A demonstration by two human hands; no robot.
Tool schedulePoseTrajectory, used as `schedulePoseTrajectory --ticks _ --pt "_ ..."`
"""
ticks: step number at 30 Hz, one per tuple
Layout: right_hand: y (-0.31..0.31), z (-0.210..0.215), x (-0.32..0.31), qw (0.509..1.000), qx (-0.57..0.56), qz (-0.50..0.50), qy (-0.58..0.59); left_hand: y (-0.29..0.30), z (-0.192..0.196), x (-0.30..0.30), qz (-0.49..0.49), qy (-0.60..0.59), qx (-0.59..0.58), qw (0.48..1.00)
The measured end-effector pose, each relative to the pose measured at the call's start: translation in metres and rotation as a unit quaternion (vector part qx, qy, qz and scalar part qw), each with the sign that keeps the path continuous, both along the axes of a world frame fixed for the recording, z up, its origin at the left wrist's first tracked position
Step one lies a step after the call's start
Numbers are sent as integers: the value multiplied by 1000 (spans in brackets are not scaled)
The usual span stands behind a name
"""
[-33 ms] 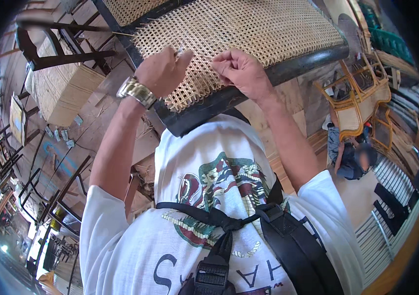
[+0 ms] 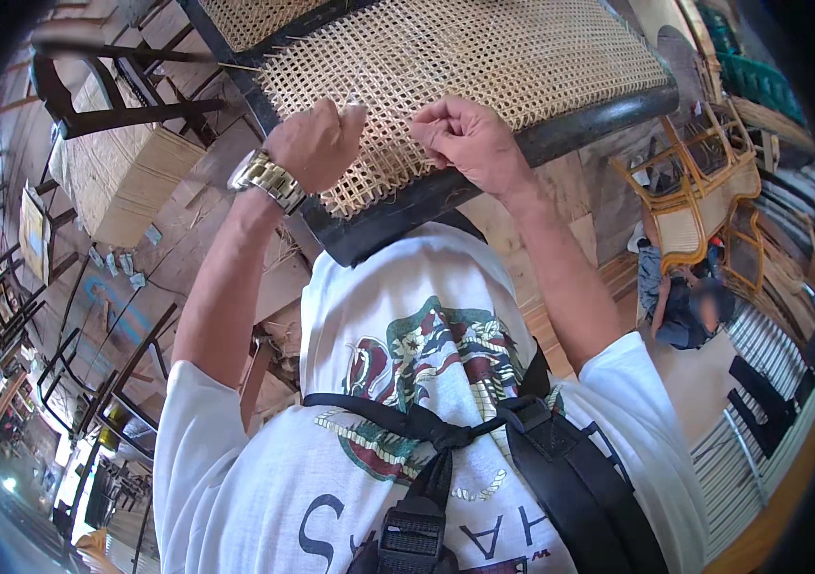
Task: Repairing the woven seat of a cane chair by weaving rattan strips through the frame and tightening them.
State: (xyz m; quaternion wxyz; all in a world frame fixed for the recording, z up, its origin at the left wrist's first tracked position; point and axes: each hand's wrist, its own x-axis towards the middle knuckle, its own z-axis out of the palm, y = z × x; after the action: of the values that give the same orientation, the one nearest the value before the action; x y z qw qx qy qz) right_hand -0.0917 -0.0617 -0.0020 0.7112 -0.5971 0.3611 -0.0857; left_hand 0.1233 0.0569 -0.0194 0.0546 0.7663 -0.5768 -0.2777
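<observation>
Cane panel cut off at top edge

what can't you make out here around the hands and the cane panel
Head view only:
- Left hand: fingertips curl under the fist, so any strand they pinch is hidden.
- Right hand: the pinch is too small to show what it holds.
- Woven cane panel: its far end is cut off by the top edge.
- Dark frame: its lower corner is hidden behind the white shirt.

Dark wooden chair frames crowd the plank floor; a yellow rattan chair stands right.
</observation>
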Motion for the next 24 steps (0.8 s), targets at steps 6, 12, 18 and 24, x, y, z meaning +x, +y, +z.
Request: schedulePoseTrajectory --ticks 6,12,18,24 --pt "-4 4 -7 919 -351 125 128 3 45 -30 3 87 20 996" --pt "-8 3 -11 931 -318 101 146 -2 56 -45 -35 1 74 997" --pt "-11 13 -11 935 -299 114 153 -12 61 -52 -78 -61 98 990" --pt "-10 10 -4 915 -366 122 120 -21 72 -52 -100 -53 85 990"
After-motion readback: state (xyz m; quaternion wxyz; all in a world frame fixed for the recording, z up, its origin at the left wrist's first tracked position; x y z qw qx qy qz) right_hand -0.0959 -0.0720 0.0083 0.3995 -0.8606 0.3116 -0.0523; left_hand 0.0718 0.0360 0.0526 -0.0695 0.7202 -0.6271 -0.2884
